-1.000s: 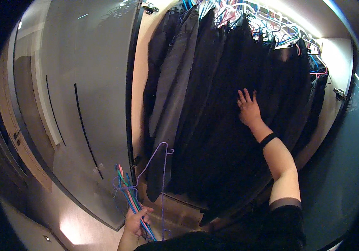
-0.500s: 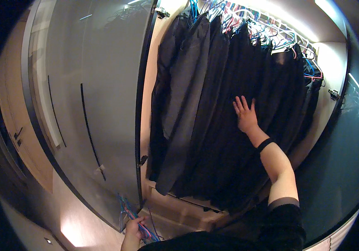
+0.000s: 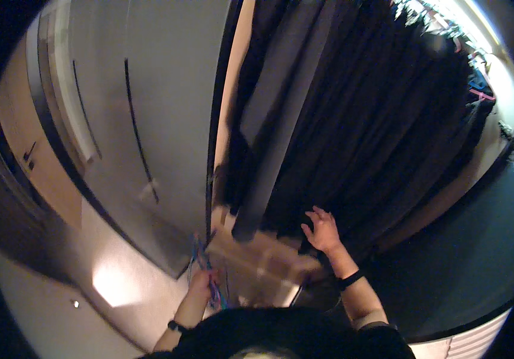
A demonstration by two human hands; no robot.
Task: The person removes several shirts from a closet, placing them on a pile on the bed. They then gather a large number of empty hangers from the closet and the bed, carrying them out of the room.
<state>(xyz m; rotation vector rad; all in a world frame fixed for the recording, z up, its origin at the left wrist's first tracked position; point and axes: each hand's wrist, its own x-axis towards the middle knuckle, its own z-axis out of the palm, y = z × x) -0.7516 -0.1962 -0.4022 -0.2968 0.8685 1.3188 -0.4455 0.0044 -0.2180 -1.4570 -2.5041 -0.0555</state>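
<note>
A bunch of thin coloured clothes hangers (image 3: 217, 294), mostly blue and pink, is gripped in my left hand (image 3: 204, 280), low down near the bottom of the grey wardrobe door. My right hand (image 3: 321, 231) holds nothing; its fingers are apart and partly bent, in front of the lower part of the dark garments (image 3: 353, 131). Whether its fingertips touch the cloth I cannot tell. The garments hang close together in the wardrobe, a greyer one (image 3: 290, 90) among those at the left. Motion blurs the picture.
A glossy grey door panel (image 3: 167, 119) stands at the left of the wardrobe, a dark panel (image 3: 466, 251) at the right. Hangers on the rail (image 3: 433, 24) sit under a bright light at the upper right. Farther left is a wooden door (image 3: 41, 161) with a handle.
My right hand has dropped from the middle of the garments to near their lower edge. The view has tilted downward, showing more of my left forearm. My left hand still holds the hangers.
</note>
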